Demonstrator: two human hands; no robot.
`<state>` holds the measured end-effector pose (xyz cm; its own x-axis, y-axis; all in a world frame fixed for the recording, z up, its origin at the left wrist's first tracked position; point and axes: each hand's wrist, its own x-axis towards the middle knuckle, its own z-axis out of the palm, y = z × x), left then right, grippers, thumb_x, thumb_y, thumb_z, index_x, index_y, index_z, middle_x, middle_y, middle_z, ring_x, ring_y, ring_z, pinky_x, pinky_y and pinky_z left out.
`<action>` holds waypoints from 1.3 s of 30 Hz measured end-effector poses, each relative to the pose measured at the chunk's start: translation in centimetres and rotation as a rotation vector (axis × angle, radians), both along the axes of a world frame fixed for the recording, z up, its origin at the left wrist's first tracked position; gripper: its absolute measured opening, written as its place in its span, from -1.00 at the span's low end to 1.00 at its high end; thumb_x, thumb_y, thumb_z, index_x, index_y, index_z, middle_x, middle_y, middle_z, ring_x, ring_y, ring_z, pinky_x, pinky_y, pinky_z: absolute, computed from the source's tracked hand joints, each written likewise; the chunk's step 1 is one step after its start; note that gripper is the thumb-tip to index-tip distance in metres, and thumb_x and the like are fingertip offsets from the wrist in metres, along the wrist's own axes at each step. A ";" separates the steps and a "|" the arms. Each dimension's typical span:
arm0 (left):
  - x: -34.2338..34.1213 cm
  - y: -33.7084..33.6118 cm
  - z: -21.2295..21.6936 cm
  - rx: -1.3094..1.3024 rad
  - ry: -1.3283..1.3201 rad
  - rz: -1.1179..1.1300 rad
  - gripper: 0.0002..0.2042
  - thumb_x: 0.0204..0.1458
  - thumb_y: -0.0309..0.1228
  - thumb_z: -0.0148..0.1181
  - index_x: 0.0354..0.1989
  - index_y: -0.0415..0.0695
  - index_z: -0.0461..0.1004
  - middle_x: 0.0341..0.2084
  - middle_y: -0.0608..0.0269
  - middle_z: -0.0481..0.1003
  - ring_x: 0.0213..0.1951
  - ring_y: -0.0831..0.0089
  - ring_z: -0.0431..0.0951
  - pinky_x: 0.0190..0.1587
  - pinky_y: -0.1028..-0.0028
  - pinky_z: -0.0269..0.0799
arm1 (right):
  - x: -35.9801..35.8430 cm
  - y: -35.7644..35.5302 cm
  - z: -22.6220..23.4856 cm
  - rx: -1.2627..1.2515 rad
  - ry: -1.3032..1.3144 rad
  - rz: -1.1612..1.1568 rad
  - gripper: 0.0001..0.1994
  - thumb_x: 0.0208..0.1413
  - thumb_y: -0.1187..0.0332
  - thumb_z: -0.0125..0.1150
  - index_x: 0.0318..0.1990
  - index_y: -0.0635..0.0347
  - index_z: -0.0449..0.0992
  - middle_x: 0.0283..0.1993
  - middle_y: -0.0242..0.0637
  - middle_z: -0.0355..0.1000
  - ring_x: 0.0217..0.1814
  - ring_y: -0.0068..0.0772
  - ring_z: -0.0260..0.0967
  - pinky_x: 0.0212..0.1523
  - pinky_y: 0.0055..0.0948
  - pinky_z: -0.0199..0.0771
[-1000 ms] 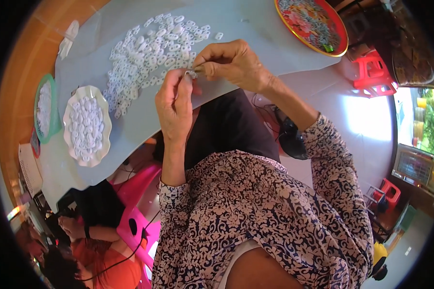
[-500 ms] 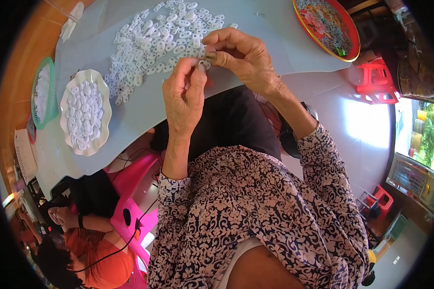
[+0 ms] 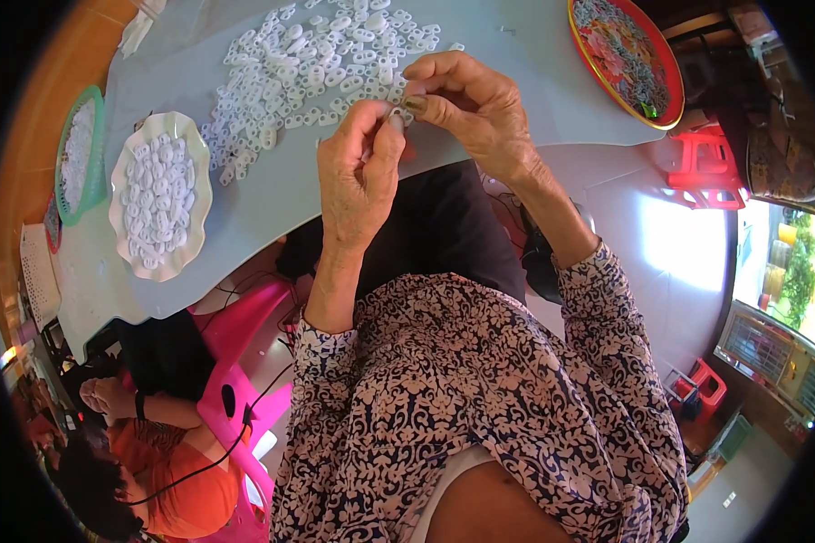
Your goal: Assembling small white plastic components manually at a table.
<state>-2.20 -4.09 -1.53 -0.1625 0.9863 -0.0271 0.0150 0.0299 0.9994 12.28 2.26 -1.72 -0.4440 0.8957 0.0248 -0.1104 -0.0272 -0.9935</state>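
My left hand point(image 3: 360, 181) is closed at the near edge of the grey table point(image 3: 281, 195), its thumb and forefinger pinching a small white plastic piece mostly hidden by the fingertips. Against it, my right hand point(image 3: 484, 118) is closed too, thumb and forefinger pressed together beside the left fingertips. Whatever the right fingers hold is too small and covered to make out. Just beyond both hands spreads a loose pile of small white plastic pieces point(image 3: 303, 72), many oval with two holes.
At left, a cream scalloped dish point(image 3: 202, 213) holds similar white pieces, beside a green basket point(image 3: 98, 154) of white bits. A red round tray point(image 3: 675, 86) with small metal parts stands far right. A person in orange point(image 3: 190, 498) sits lower left by a pink chair point(image 3: 231, 380). Red stools point(image 3: 702, 158) stand right.
The view has shifted slightly, so table and hands appear a little farther right. Both hands stay together at the fingertips, with the fingers only slightly moved.
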 end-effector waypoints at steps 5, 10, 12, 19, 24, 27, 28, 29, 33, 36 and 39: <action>-0.1 -0.1 -0.1 0.025 -0.004 -0.010 -0.85 0.13 -0.40 0.03 -0.31 -0.25 0.43 -0.60 0.41 0.38 -0.53 0.71 0.29 -0.48 0.66 0.17 | 0.0 -0.1 -0.2 0.002 0.010 0.024 -0.78 0.09 0.53 0.18 -0.09 0.23 0.44 -0.26 -0.42 0.45 -0.17 -0.66 0.37 -0.08 -0.63 0.40; 0.0 0.0 -0.9 0.117 -0.002 -0.033 -0.86 0.13 -0.40 0.02 -0.37 -0.24 0.38 -0.70 0.37 0.37 -0.63 0.72 0.27 -0.59 0.65 0.18 | 0.5 0.0 -0.1 0.004 0.010 0.031 -0.84 0.08 0.51 0.21 -0.17 0.28 0.50 -0.27 -0.42 0.47 -0.21 -0.65 0.41 -0.10 -0.61 0.45; -0.2 -0.2 -0.7 0.104 0.000 -0.044 -0.85 0.13 -0.39 0.03 -0.37 -0.24 0.38 -0.70 0.37 0.37 -0.63 0.72 0.27 -0.59 0.65 0.18 | 0.7 0.1 0.4 -0.012 -0.071 0.089 -0.90 0.10 0.49 0.19 -0.25 0.30 0.53 -0.33 -0.42 0.48 -0.27 -0.66 0.39 -0.20 -0.62 0.46; -0.3 -0.5 -0.3 0.094 0.008 -0.086 -0.82 0.13 -0.37 0.03 -0.38 -0.26 0.38 -0.70 0.35 0.38 -0.62 0.70 0.30 -0.57 0.64 0.21 | 1.0 0.6 1.4 0.145 -0.315 0.170 -0.87 0.10 0.41 0.21 -0.27 0.30 0.53 -0.42 -0.45 0.46 -0.42 -0.71 0.25 -0.37 -0.66 0.34; -0.1 -0.5 -0.6 0.169 0.063 -0.043 -0.83 0.13 -0.38 0.02 -0.35 -0.27 0.38 -0.70 0.32 0.39 -0.61 0.66 0.33 -0.55 0.61 0.26 | 0.3 -0.1 1.7 0.196 -0.331 0.087 -0.85 0.13 0.37 0.19 -0.31 0.31 0.51 -0.48 -0.46 0.41 -0.43 -0.72 0.22 -0.41 -0.64 0.30; 0.0 -0.5 -1.0 0.198 0.077 -0.025 -0.83 0.12 -0.39 0.02 -0.34 -0.26 0.38 -0.70 0.32 0.38 -0.61 0.65 0.34 -0.54 0.61 0.27 | 0.3 0.3 2.2 0.203 -0.381 0.140 -0.87 0.14 0.40 0.17 -0.30 0.31 0.51 -0.46 -0.40 0.47 -0.43 -0.71 0.32 -0.39 -0.64 0.37; 0.1 -0.5 -1.1 0.197 0.049 -0.022 -0.84 0.12 -0.39 0.02 -0.34 -0.26 0.37 -0.69 0.32 0.38 -0.60 0.65 0.34 -0.54 0.61 0.27 | 0.5 0.5 2.1 0.206 -0.381 0.139 -0.87 0.14 0.40 0.17 -0.30 0.31 0.51 -0.46 -0.40 0.47 -0.43 -0.71 0.32 -0.39 -0.64 0.37; 0.1 -0.5 -1.0 0.200 0.049 -0.022 -0.84 0.12 -0.39 0.02 -0.34 -0.26 0.37 -0.69 0.32 0.38 -0.60 0.65 0.34 -0.54 0.61 0.27 | 0.8 0.8 1.9 0.161 -0.381 0.156 -0.86 0.15 0.39 0.16 -0.29 0.30 0.51 -0.48 -0.41 0.45 -0.44 -0.72 0.30 -0.39 -0.65 0.36; -0.1 -0.7 -0.8 0.154 -0.017 -0.047 -0.84 0.11 -0.40 0.03 -0.34 -0.27 0.37 -0.66 0.34 0.40 -0.58 0.67 0.34 -0.52 0.62 0.27 | 0.8 0.3 2.2 0.128 -0.313 0.157 -0.83 0.15 0.34 0.17 -0.28 0.29 0.50 -0.49 -0.46 0.39 -0.45 -0.70 0.23 -0.41 -0.65 0.31; -0.1 -0.6 -0.9 0.131 -0.057 -0.068 -0.85 0.11 -0.40 0.05 -0.35 -0.27 0.36 -0.64 0.36 0.40 -0.57 0.69 0.33 -0.52 0.62 0.26 | 0.9 0.0 2.1 0.092 -0.308 0.155 -0.83 0.14 0.34 0.18 -0.28 0.29 0.50 -0.49 -0.47 0.38 -0.46 -0.71 0.22 -0.43 -0.65 0.29; -0.2 -0.5 -0.8 0.120 -0.058 -0.072 -0.85 0.10 -0.41 0.07 -0.33 -0.27 0.37 -0.64 0.37 0.39 -0.57 0.70 0.31 -0.52 0.63 0.24 | 0.7 -0.2 2.5 0.137 -0.349 0.121 -0.84 0.14 0.35 0.18 -0.31 0.29 0.49 -0.49 -0.49 0.38 -0.45 -0.73 0.22 -0.43 -0.66 0.29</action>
